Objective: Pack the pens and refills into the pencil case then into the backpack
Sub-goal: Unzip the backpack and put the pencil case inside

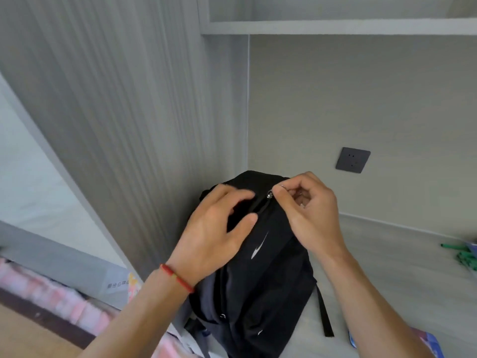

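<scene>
A black backpack (pixel 260 275) with a white swoosh logo stands upright on the grey desk, against the corner by the wall panel. My right hand (pixel 309 210) pinches the metal zipper pull (pixel 270 194) at the top of the bag. My left hand (pixel 219 228), with a red string on the wrist, rests spread on the bag's top left, fingers on the fabric beside the zipper line. Several green pens (pixel 464 257) lie at the desk's right edge. A pencil case is not clearly visible.
A dark wall socket (pixel 353 160) sits on the back wall right of the bag. A shelf (pixel 335 27) runs overhead. A blue and pink item (pixel 426 342) lies at the desk's lower right. The desk (pixel 387 267) extends right of the bag.
</scene>
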Available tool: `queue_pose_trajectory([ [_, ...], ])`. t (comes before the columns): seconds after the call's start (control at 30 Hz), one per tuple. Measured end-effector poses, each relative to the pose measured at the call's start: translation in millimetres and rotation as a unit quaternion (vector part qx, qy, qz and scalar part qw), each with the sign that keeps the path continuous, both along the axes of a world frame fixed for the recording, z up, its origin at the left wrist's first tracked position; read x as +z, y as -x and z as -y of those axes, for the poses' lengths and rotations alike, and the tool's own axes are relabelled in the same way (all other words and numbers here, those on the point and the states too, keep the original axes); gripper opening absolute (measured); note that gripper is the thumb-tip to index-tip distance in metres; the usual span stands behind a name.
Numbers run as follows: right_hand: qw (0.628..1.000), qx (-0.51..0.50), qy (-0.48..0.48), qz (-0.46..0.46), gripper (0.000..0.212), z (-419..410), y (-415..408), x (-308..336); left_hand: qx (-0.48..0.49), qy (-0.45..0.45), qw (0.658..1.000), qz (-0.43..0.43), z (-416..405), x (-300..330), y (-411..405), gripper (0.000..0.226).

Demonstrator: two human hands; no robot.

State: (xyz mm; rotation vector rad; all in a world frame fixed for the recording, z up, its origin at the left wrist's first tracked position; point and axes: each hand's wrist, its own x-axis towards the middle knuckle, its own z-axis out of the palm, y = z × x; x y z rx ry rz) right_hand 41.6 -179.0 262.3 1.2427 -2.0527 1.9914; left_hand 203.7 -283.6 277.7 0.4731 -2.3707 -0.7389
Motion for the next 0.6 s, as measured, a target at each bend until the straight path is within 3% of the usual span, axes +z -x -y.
queue_pose_trajectory([
  [0.1,0.999,0.034,-0.006,-0.023,0.015,-4.2,3.0,8.8,-0.016,0.067,0.994,0.089,-0.2,11.8,35.4,0.04],
  [0.2,0.998,0.059,-0.013,-0.036,0.015,-11.9,11.0,15.0,-0.027,0.038,0.994,0.103,-2.2,18.9,55.9,0.019],
  [0.27,0.999,0.041,-0.027,-0.014,0.015,-12.7,18.5,14.1,-0.014,0.012,0.994,0.104,-3.9,20.9,63.9,0.024],
  [0.33,0.997,0.029,-0.039,0.065,0.015,-10.1,27.2,10.0,0.004,-0.021,0.993,0.114,-4.1,22.0,67.9,0.029],
  [0.47,0.962,0.013,-0.01,0.274,0.016,-6.7,59.2,-4.9,0.017,-0.171,0.981,0.086,0.1,21.8,62.4,0.015],
  [0.6,0.933,0.007,-0.059,0.355,0.013,1.5,100.1,-37.7,0.042,-0.16,0.984,0.074,-0.1,18.8,60.7,0.015],
])
